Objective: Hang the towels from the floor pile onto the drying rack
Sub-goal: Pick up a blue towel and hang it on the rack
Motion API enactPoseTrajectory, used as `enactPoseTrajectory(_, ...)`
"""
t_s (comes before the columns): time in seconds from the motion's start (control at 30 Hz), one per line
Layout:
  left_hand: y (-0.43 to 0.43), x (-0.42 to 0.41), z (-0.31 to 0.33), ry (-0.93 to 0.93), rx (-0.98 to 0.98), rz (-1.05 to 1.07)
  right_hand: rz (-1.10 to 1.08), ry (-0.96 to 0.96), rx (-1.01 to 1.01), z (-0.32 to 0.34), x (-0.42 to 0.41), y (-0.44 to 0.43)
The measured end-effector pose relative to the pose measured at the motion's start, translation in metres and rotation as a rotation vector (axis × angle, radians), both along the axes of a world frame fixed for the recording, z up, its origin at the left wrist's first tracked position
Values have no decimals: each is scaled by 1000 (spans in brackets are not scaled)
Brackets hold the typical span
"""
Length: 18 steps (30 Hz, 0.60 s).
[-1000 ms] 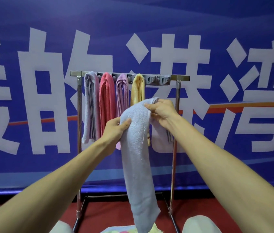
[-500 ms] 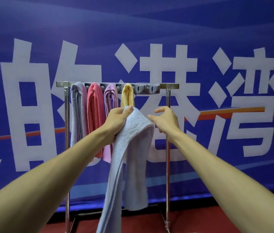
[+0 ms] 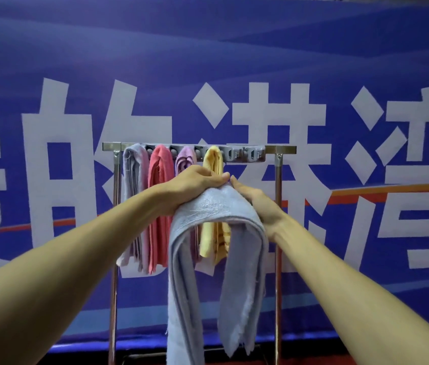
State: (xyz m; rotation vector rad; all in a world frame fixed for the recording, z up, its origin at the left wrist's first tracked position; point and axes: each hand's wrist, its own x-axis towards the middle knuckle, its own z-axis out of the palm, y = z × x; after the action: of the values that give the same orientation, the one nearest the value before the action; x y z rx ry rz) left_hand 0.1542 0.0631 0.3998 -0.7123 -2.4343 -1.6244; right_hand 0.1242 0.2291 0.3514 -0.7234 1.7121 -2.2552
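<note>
Head view: looks level at the drying rack (image 3: 277,233), with both forearms reaching in from the lower corners.
left hand (image 3: 195,187): closes over the top of the pale blue towel (image 3: 216,209), fingers curled round the bunched fold, knuckles up.
right hand (image 3: 256,204): lies along the right flank of the pale blue towel, fingers stretched up toward the fold, tips touching the cloth just beside the left fingertips. Cannot tell whether the thumb pinches, since the cloth hides it.
pale blue towel: hangs in the air in front of the drying rack, below the top bar and not on it. Drapes over at the grip into two tails; the left tail runs out past the bottom edge, the right tail ends higher in a frayed corner.
drying rack: metal, with two upright posts and a top bar carrying a grey clip strip (image 3: 245,154).
hung towels: four side by side from the left, namely a lavender-grey towel (image 3: 135,180), a coral towel (image 3: 159,167), a lilac towel (image 3: 185,158) and a yellow towel (image 3: 214,159), the last two partly behind the left hand and the held cloth.
grey clip strip: shows bare to the right of the yellow towel.
blue banner (image 3: 313,61): fills the background behind the drying rack, printed with large white characters and an orange stripe.
</note>
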Motion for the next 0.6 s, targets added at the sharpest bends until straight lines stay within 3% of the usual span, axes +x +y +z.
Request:
enactPoseTrajectory(0.17,9,-15,5,-211,234,1,37,26,-102,17,-8,10)
enactPoseTrajectory(0.23,18,-20,3,-275,293,-27,-294,90,-104,27,-55,35)
enactPoseTrajectory(0.27,22,-22,1,-295,310,-70,-315,121,-99,30,-80,43)
enactPoseTrajectory(0.37,31,-33,-9,-288,298,-207,-132,224,-190,29,-50,42)
enactPoseTrajectory(0.47,38,-43,-21,-284,237,-308,-148,140,-353,39,-41,50)
enactPoseTrajectory(0.6,59,-65,-27,-194,437,-279,-224,127,-337,40,-63,58)
